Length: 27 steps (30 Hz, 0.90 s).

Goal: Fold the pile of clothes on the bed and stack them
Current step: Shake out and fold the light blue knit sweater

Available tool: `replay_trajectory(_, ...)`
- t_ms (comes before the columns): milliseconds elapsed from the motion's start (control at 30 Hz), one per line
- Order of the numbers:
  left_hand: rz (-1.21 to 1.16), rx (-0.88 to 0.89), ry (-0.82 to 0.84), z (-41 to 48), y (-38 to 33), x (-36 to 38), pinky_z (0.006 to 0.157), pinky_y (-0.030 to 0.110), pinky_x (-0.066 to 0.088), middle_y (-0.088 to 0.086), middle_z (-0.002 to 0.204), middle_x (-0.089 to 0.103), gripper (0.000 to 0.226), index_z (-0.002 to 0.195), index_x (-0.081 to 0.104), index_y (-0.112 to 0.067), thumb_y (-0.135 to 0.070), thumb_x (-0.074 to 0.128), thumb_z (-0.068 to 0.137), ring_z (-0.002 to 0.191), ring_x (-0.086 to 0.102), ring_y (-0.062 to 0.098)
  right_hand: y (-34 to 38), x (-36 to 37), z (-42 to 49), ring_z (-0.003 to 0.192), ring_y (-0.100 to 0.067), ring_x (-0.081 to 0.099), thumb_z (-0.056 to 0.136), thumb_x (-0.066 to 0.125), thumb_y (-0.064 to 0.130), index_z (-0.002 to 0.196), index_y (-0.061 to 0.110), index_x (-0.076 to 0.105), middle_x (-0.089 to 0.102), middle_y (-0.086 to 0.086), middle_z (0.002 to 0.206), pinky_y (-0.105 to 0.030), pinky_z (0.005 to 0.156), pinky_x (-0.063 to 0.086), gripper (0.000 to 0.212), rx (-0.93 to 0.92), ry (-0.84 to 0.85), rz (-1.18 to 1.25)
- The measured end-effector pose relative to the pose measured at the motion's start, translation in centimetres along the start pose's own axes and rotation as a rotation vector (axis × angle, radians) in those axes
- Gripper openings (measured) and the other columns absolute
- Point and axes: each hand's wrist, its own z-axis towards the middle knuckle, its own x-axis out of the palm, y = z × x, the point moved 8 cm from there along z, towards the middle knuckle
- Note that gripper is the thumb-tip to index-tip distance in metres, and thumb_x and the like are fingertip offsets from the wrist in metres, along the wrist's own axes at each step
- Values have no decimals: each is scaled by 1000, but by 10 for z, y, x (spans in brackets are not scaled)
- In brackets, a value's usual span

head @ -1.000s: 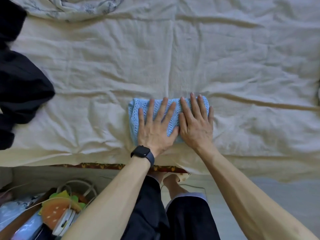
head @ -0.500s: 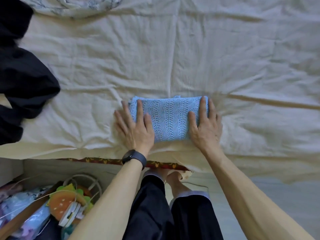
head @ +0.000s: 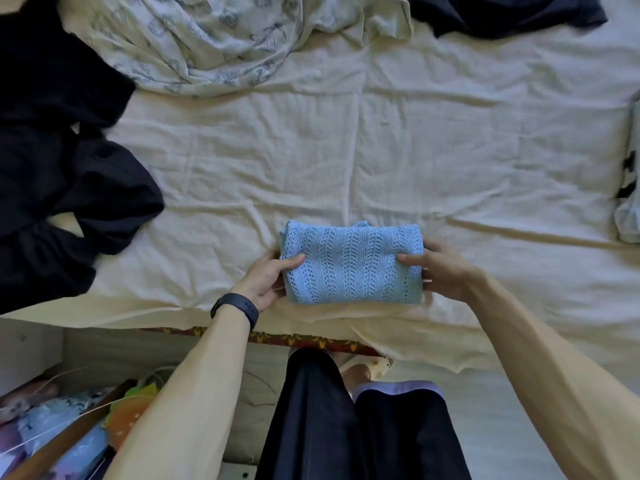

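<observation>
Black clothes (head: 59,188): cropped by left edge, full extent unseen.
Dark garment (head: 502,12): top right, cut by upper edge.
Pale garment (head: 628,202): sliver at right edge, kind unclear.
Left grip (head: 265,277): thumb atop blue knit (head: 353,261), other digits largely hidden beneath.
Right grip (head: 441,268): likewise, mostly tucked under.
Floor clutter (head: 52,427): blurred, items unidentifiable.

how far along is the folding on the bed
Done: the blue knit is folded into a compact rectangle. In hand: the left hand and right hand hold its two ends. Left: the black clothes on the left and the dark garment at the top lie crumpled and unfolded.
</observation>
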Motion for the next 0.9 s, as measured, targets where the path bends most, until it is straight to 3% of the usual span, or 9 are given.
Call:
replay_trajectory(100, -40, 25, 25, -3, -4, 1, 77, 44, 57, 6, 116, 73, 51, 130, 57, -26, -12, 73, 84, 102, 70, 28, -3, 0, -5, 81, -19, 76, 91, 72, 8, 125, 34, 63, 75, -1, 113, -34, 60, 59, 44, -31, -44, 91)
replay_trajectory(233, -40, 42, 17, -9, -10, 4, 83, 47, 55, 7, 121, 71, 62, 133, 57, -27, -19, 77, 75, 110, 66, 31, -2, -5, -14, 83, -21, 76, 91, 73, 8, 120, 41, 64, 77, 2, 108, -39, 64, 59, 45, -100, -52, 157)
replay_trajectory(333, 9, 64, 33, -18, -29, 18, 80, 46, 57, 6, 119, 72, 54, 128, 62, -29, -25, 76, 76, 104, 68, 27, 1, -19, -31, 90, -23, 76, 91, 72, 7, 119, 38, 65, 76, 2, 112, -42, 67, 60, 42, -168, -55, 201)
replay_trajectory(500, 139, 97, 97, -33, -80, 84, 91, 53, 52, 3, 121, 68, 43, 127, 63, -31, -23, 69, 85, 105, 63, 24, 16, -67, -64, 95, -21, 74, 91, 71, 4, 123, 32, 63, 73, -3, 117, -47, 71, 61, 44, -284, -73, 337)
replay_trajectory(600, 259, 149, 131, -39, -114, 146, 77, 41, 53, 3, 121, 68, 40, 130, 60, -29, -17, 62, 92, 100, 63, 22, 21, -110, -87, 101, -23, 72, 90, 71, 2, 119, 28, 63, 72, -6, 118, -58, 84, 57, 40, -352, -125, 415)
replay_trajectory(700, 359, 235, 199, -41, -155, 239, 81, 40, 46, 3, 125, 68, 42, 133, 58, -27, -13, 59, 93, 107, 62, 22, 27, -176, -118, 101, -24, 72, 87, 72, 4, 112, 32, 65, 73, -5, 112, -59, 84, 57, 39, -454, -211, 521)
replay_trajectory(900, 620, 396, 383, -56, -213, 483, 72, 32, 49, 3, 116, 69, 37, 131, 58, -19, -10, 55, 96, 101, 64, 21, 28, -323, -187, 91, -20, 74, 79, 77, 14, 102, 39, 67, 74, -2, 105, -43, 66, 60, 35, -631, -458, 801)
